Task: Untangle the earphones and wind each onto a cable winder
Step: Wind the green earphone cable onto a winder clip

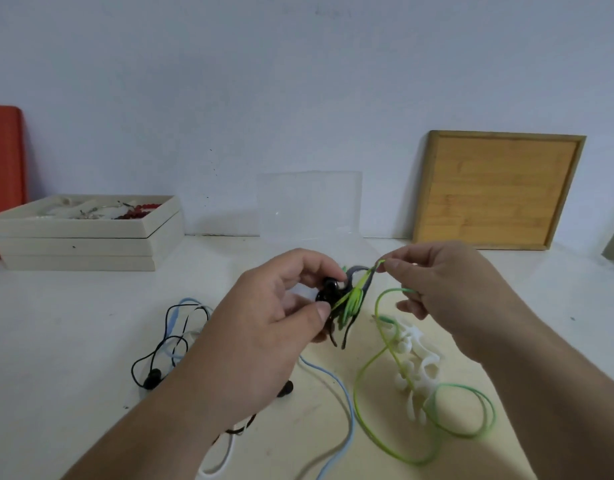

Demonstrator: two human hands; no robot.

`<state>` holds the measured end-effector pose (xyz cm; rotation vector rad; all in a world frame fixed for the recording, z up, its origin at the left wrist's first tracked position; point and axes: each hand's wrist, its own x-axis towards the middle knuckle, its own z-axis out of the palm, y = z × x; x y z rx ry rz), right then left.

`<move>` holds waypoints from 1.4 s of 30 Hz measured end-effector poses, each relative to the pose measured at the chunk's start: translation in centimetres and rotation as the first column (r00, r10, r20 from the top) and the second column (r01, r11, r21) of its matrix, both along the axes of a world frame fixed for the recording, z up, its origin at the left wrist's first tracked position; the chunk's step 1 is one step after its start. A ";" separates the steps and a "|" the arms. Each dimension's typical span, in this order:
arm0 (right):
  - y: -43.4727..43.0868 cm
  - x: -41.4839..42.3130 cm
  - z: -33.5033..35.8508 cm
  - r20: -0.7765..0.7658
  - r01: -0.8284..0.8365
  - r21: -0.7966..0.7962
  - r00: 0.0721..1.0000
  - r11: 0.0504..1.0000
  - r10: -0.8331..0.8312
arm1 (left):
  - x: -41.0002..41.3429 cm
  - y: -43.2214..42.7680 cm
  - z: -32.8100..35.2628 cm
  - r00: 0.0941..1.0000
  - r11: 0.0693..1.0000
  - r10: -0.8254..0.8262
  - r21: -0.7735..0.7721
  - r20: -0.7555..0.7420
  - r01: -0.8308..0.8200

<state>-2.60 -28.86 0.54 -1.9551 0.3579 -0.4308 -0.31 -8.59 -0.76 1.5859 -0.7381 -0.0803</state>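
My left hand (264, 323) grips a dark grey cable winder (359, 277) with black earbuds (328, 289) held against it and several turns of green cable (352, 303) wound round its middle. My right hand (447, 289) pinches the green cable just right of the winder, above the table. The rest of the green earphone cable (437, 431) trails in loose loops over the table at the lower right. A black earphone cable (160, 355) and a light blue cable (347, 400) lie tangled on the left and in the middle. White cable winders (416, 368) lie under the green loops.
Stacked beige trays (80, 247) holding small items stand at the back left, next to a red board (4, 174). A clear plastic box (310, 206) stands against the wall. A wooden tray (499, 188) leans on the wall at the back right.
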 end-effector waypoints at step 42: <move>-1.0 -2.6 2.4 -0.241 -0.609 0.207 0.727 0.766 0.643 | -0.4 0.3 0.2 0.761 0.835 0.201 0.299 0.617 -0.463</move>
